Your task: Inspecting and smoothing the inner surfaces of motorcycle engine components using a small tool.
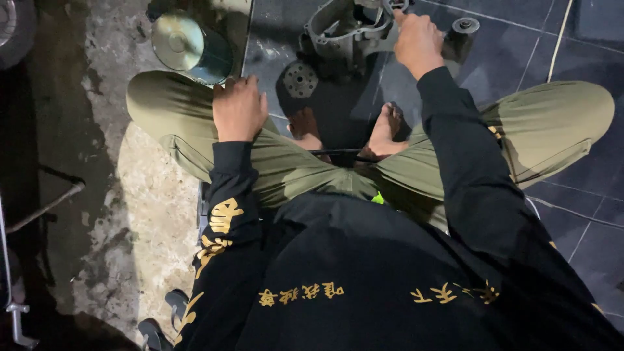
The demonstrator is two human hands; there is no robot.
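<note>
- Casing (344,29), a grey metal engine part, lies on the dark tiled floor (585,214) at 12 o'clock, just past the bare feet.
- Right hand (417,40) is closed in a fist at the casing's right edge, gripping something there; whether it is the casing's rim or a tool cannot be told, since the fingers hide it.
- Left hand (239,107) rests knuckles-up on the left knee at 10 o'clock, fingers curled, holding nothing that shows.
- Round toothed disc (300,79) lies on the floor just below the casing, between it and the left foot.
- Small dark cylinder part (460,36) stands just right of the right hand, at 1 o'clock.
- Shiny metal can (188,45) sits at 11 o'clock, beyond the left knee, on rough concrete (149,214).
</note>
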